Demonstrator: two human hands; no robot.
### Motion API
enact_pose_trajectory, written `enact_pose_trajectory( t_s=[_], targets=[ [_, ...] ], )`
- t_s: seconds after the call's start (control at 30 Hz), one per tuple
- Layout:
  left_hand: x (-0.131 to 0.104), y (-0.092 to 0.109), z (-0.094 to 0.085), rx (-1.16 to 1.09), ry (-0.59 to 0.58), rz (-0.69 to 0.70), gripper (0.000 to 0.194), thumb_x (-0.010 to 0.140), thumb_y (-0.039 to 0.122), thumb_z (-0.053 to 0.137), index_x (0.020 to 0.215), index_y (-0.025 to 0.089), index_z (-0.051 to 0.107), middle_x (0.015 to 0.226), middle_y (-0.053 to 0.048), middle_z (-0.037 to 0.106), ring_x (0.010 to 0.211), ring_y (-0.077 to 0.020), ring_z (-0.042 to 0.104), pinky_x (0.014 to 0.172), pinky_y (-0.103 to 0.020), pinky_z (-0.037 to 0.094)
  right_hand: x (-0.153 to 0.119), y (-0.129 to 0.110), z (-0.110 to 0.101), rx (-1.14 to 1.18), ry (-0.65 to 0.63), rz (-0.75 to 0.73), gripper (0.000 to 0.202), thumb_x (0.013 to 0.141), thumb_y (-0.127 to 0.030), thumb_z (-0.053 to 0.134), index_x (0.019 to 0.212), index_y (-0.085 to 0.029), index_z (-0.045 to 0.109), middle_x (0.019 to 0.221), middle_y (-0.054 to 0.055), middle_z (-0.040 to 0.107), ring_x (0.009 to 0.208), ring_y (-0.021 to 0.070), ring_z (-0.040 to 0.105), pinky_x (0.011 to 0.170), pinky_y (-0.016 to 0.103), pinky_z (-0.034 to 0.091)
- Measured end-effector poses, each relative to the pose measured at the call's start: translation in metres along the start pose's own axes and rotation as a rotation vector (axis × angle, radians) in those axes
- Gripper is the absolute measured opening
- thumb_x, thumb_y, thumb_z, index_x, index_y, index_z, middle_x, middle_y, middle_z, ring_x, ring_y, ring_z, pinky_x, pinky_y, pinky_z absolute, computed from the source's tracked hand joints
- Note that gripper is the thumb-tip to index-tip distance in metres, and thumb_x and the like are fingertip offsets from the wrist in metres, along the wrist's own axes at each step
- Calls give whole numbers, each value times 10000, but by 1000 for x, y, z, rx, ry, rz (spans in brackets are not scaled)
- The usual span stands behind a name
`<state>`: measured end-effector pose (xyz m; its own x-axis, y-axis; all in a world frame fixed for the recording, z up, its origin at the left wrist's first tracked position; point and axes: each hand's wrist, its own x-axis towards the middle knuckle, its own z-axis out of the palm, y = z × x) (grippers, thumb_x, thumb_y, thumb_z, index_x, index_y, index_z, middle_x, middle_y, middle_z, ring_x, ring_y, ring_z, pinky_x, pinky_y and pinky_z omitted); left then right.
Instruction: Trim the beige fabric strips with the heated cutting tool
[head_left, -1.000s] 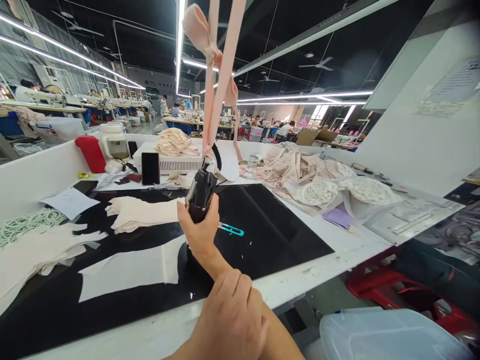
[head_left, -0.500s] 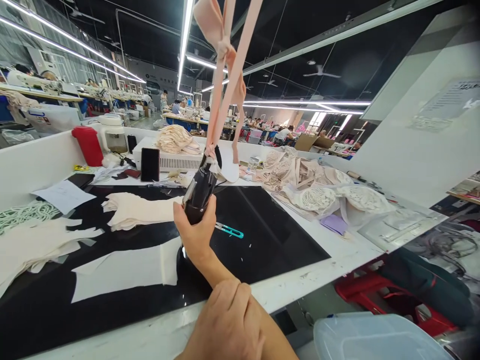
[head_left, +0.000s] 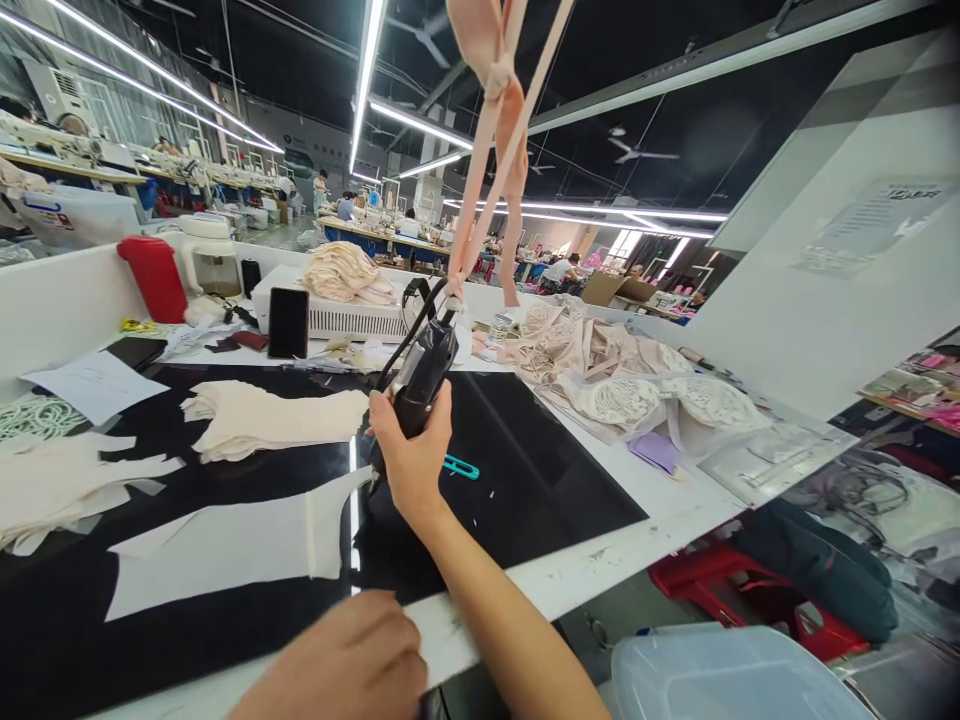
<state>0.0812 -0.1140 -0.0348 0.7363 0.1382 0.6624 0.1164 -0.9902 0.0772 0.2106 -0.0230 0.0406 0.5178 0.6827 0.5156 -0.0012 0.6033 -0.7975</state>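
Note:
My right hand [head_left: 411, 450] is wrapped round a black corded tool [head_left: 429, 370] that hangs from knotted pink straps [head_left: 480, 180]. The tool's lower tip is at the narrow right end of a white fabric piece [head_left: 247, 545] lying flat on the black mat [head_left: 540, 470]. My left hand [head_left: 349, 655], slightly blurred, is over the front table edge with its fingers curled together, and nothing shows in it. Stacked cream fabric pieces [head_left: 270, 418] lie behind the white piece. Just right of my right hand are teal snips [head_left: 461, 467], partly hidden.
More cut fabric [head_left: 60, 485] and a paper sheet [head_left: 97, 385] are at left. Behind stand a red container [head_left: 152, 278], a phone [head_left: 288, 322] and a white box [head_left: 352, 322]. Lace bras [head_left: 622, 375] are piled at right; a translucent bin [head_left: 720, 675] sits below the table edge.
My left hand has left my right forearm and moved left. My right hand and the tool have tilted and shifted right in view; the tip now meets the white piece's end.

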Motion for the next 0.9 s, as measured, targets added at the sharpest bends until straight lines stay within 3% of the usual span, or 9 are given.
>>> enact_pose_trajectory(
  t_s=[0.1, 0.23, 0.43, 0.57, 0.7, 0.9],
  targets=[
    [-19, -32, -39, -25, -208, -160, 219, 1064, 108, 514, 1106, 243, 682, 1044, 4, 737, 966, -158, 697, 939, -234, 571, 2, 3, -10, -30, 12, 0, 365, 783, -403, 840, 947, -251, 552, 767, -67, 669, 619, 118, 614, 651, 286, 593],
    [-39, -57, -62, 33, -191, -383, 237, 1111, 182, 486, 1216, 247, 688, 1185, -29, 734, 1077, -183, 707, 962, -272, 587, 3, 2, -22, -84, 48, -34, 367, 802, -403, 848, 968, -243, 562, 754, -78, 654, 603, 110, 615, 597, 262, 570],
    [-45, -55, -60, 48, -237, -406, 187, 1106, 162, 547, 1206, 198, 702, 1222, -56, 737, 1164, -196, 695, 1063, -325, 586, 11, 3, -35, 12, 26, -76, 354, 823, -357, 882, 956, -251, 571, 771, -76, 688, 549, 114, 638, 544, 278, 587],
    [-42, -48, -67, 3, -258, -355, 117, 1062, 148, 650, 1152, 181, 718, 1152, -51, 743, 1114, -179, 695, 1060, -298, 581, 15, 2, -37, 28, 22, -89, 363, 828, -365, 886, 1003, -247, 590, 772, -74, 683, 552, 125, 630, 524, 292, 588],
    [-34, -48, -74, -46, -260, -338, 116, 1076, 148, 633, 1133, 171, 732, 1070, -47, 741, 1049, -167, 686, 1065, -291, 567, 15, 0, -38, 53, -3, -82, 390, 829, -386, 888, 1032, -243, 588, 750, -76, 664, 570, 130, 624, 532, 294, 590],
    [-7, -65, -53, 94, -293, -183, 163, 1100, 173, 591, 1206, 126, 705, 1127, -87, 739, 1104, -207, 682, 1169, -403, 511, 13, 1, -43, 48, -32, -50, 413, 833, -409, 883, 1079, -243, 596, 770, -68, 665, 583, 128, 629, 551, 297, 582]
  ],
)
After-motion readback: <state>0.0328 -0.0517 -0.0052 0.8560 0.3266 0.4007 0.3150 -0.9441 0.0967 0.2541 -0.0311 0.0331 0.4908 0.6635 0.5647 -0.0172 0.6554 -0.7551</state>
